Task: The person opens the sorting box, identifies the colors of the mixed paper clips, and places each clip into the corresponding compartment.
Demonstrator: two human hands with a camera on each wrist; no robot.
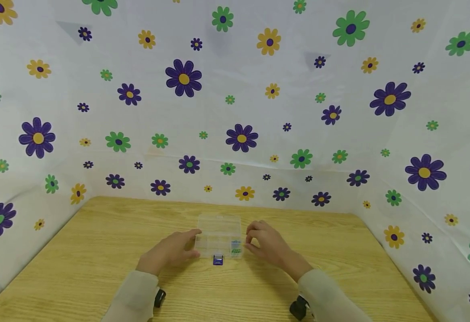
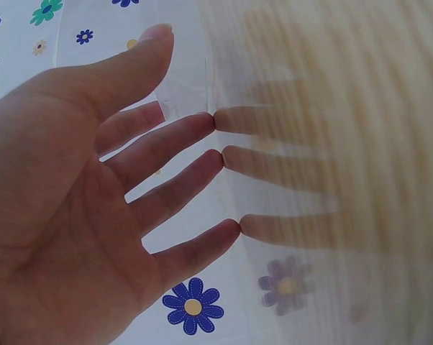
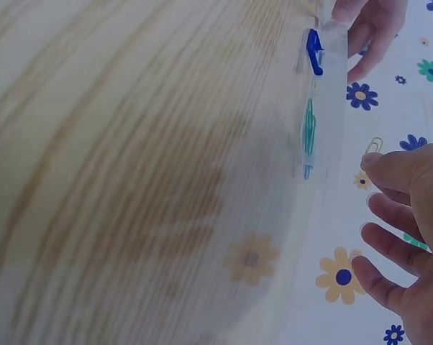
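Observation:
A small clear plastic box (image 1: 218, 225) with divided compartments lies on the wooden table in the head view. Green paper clips (image 1: 236, 251) and blue paper clips (image 1: 235, 242) lie in its front right compartment. A blue latch (image 1: 218, 260) sticks out at the box's front. My left hand (image 1: 170, 251) is at the box's left side, fingers spread and fairly straight, holding nothing. Just right of the box, my right hand (image 1: 268, 245) pinches a pale yellow paper clip (image 3: 374, 146) between thumb and index finger, as the right wrist view shows.
The wooden table (image 1: 110, 250) runs back to a white cloth wall (image 1: 206, 112) printed with purple, green and yellow flowers, which also encloses both sides. Dark wrist cameras sit under both sleeves, close over the table's near part.

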